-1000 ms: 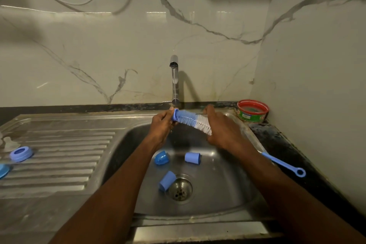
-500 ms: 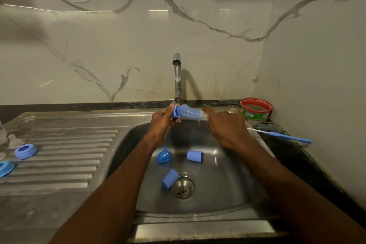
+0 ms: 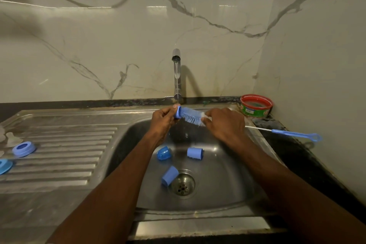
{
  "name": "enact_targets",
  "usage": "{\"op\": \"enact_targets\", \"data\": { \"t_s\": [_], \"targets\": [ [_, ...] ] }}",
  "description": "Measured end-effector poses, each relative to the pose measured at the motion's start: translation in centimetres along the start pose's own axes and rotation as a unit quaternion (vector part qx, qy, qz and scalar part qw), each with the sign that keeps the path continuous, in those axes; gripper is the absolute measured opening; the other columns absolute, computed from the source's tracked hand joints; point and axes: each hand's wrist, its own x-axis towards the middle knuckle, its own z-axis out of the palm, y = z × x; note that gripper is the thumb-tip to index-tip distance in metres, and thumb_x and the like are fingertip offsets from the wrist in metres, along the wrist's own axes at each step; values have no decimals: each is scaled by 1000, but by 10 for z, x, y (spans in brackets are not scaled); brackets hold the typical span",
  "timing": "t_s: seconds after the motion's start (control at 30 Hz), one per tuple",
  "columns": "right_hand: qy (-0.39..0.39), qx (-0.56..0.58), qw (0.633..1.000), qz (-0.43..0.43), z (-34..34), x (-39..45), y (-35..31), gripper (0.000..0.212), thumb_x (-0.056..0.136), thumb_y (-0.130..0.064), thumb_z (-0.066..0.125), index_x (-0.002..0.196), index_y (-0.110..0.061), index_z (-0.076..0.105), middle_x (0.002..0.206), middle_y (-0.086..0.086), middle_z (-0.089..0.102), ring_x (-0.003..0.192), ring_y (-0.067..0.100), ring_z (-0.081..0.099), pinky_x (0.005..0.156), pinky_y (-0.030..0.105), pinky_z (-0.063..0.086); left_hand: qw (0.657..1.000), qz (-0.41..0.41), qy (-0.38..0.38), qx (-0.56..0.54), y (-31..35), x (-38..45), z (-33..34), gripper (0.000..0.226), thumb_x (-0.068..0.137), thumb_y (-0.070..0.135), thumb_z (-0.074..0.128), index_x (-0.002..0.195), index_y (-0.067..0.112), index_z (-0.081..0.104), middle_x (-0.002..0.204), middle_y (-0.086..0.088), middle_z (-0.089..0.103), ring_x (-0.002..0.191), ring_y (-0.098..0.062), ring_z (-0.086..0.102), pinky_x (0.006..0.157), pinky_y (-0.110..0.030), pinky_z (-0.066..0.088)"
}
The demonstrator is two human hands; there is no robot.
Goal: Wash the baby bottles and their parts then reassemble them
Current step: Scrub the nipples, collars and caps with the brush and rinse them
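Stainless steel sink (image 3: 227, 190) | left hand (image 3: 162, 121), right hand (image 3: 223, 125) grasping blue-and-white bristled bottle brush (image 3: 189, 118) under running chrome tap (image 3: 176, 75), likely rinsing.

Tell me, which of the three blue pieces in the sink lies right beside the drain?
The blue cap nearest the person, touching the drain's left rim. The rounded one and the other lie farther back.

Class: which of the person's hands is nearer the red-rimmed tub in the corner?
Right. The right hand is beside the red-rimmed tub, just left of it; the left hand is farther left, under the tap.
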Motion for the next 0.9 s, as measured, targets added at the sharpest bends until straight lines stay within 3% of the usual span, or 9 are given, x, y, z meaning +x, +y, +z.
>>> {"op": "enact_targets", "data": {
  "t_s": [0.13, 0.3, 0.43, 0.5, 0.6, 0.67, 0.83, 0.9],
  "targets": [
    [-8, 22, 997, -76, -14, 4, -1, 40, 98, -59, 48, 129, -39, 63, 115, -4, 71, 103, 22, 65, 80, 36, 46, 1000, -18, 20, -5, 3, 1, -3, 31, 101, 34, 57, 106, 8, 74, 102, -10, 77, 99, -22, 73, 86, -30, 59],
    [37, 25, 997, 58, -8, 0, -2, 38, 99, -56, 48, 122, -34, 68, 103, 0, 72, 95, 25, 66, 75, 35, 44, 998, -53, 5, -28, 5, -3, 7, 24, 96, 30, 65, 103, 9, 74, 100, -11, 77, 96, -22, 74, 76, -24, 59],
    [-62, 36, 997, -34, -11, 0, -4, 39, 98, -56, 51, 125, -32, 67, 111, 0, 71, 97, 21, 64, 81, 36, 48, 999, 3, 49, -9, 3, 1, 2, 34, 99, 33, 61, 109, 3, 73, 102, -11, 75, 92, -19, 74, 73, -20, 57],
    [-64, 39, 995, -68, -17, 7, -7, 41, 97, -59, 51, 127, -34, 65, 111, -1, 71, 95, 20, 64, 81, 36, 51, 998, -16, 63, -23, 4, 2, 0, 34, 100, 35, 59, 107, 5, 73, 100, -11, 76, 89, -18, 74, 70, -21, 58],
    [12, 58, 997, 41, -17, 15, -8, 40, 97, -61, 49, 121, -34, 67, 107, 0, 72, 96, 24, 66, 80, 38, 52, 987, -107, 55, -109, 8, 1, 7, 31, 99, 34, 61, 104, 5, 71, 99, -15, 77, 90, -22, 76, 78, -28, 61],
    [22, 21, 996, 87, -10, 11, -9, 41, 98, -60, 48, 119, -31, 68, 107, 1, 72, 97, 25, 66, 74, 35, 46, 985, -113, 47, -120, 6, 3, 12, 29, 100, 31, 61, 102, 5, 72, 101, -18, 76, 90, -22, 76, 79, -27, 62],
    [-77, 7, 997, -29, -9, 12, -5, 44, 95, -59, 54, 128, -33, 66, 114, -1, 70, 99, 21, 64, 75, 34, 46, 993, -60, 77, -59, 1, 5, 12, 28, 99, 35, 61, 97, 11, 74, 95, -10, 76, 90, -20, 74, 79, -26, 59],
    [-73, 8, 996, -59, -18, 16, -5, 45, 96, -61, 51, 130, -34, 64, 118, -1, 70, 103, 22, 64, 78, 34, 46, 991, -79, 82, -64, 0, 8, 10, 27, 98, 36, 63, 94, 12, 74, 96, -13, 76, 92, -24, 74, 82, -31, 59]
  ]
}}
